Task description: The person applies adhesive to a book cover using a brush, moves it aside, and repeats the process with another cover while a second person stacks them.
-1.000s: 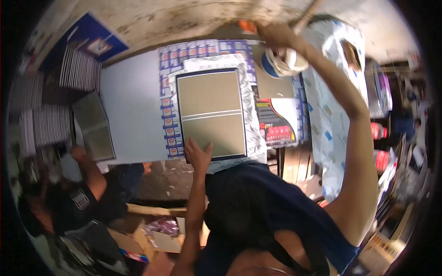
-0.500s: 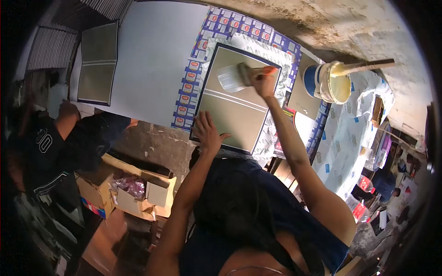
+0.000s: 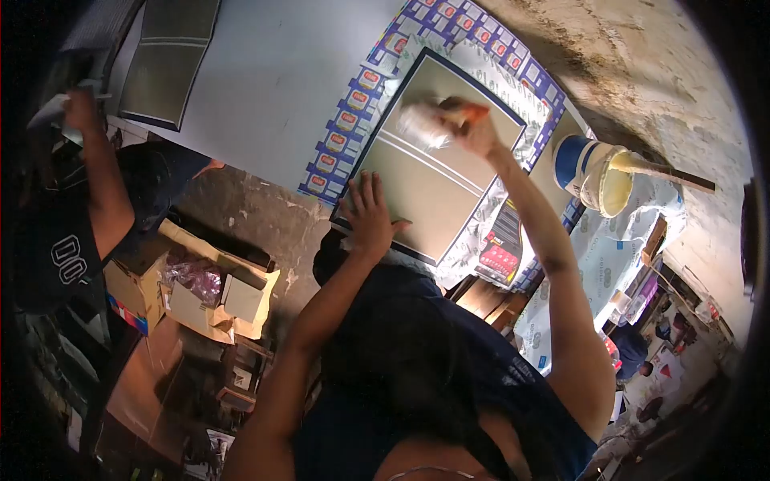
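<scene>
A flat beige panel with a dark border and white lines across its middle (image 3: 433, 196) lies on crinkled white wrapping. My left hand (image 3: 371, 215) rests on the panel's near left part, fingers spread, holding nothing. Over the panel's upper part, my right hand (image 3: 475, 128) is closed on the handle of a wide brush (image 3: 423, 124). The brush is smeared by motion, so whether its bristles touch the surface is hard to tell.
A bucket of pale yellow stuff (image 3: 592, 172) with a stick across it stands at the right. Another bordered panel (image 3: 164, 72) lies upper left. A co-worker's arm (image 3: 104, 176) is at the left, above an open cardboard box (image 3: 132, 289).
The view has turned and shifted. My right hand and the brush have moved across the panel's upper part. My left hand stays on the panel. The co-worker's arm has moved.
</scene>
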{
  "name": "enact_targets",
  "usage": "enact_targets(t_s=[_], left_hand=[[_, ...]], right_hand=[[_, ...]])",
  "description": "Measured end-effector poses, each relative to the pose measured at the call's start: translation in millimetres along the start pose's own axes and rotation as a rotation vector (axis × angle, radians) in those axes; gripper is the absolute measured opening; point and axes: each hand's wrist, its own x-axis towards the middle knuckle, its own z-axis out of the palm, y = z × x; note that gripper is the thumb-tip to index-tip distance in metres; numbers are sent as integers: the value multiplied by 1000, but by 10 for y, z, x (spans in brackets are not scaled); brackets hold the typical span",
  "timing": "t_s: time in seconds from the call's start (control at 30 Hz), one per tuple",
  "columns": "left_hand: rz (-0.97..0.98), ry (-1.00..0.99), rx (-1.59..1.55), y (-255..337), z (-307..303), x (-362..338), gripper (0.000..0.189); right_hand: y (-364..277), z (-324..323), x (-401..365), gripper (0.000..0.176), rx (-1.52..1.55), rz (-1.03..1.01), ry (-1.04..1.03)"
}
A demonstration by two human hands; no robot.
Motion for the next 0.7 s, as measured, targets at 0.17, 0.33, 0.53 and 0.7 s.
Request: enact_targets(t_s=[0.17,0.33,0.53,0.7], left_hand=[[-15,-24,-14,-31,94,41,126],[-30,-26,15,-7,50,31,123],[-39,-57,11,-5,26,49,123],[-30,-44,-10,-20,42,46,123]], right_hand=[[-320,-329,274,16,-172,-49,6],[146,99,286,20,-201,-135,-221],[-77,-95,396,18,-245,-135,-163],[208,155,447,24,-196,-27,-127]])
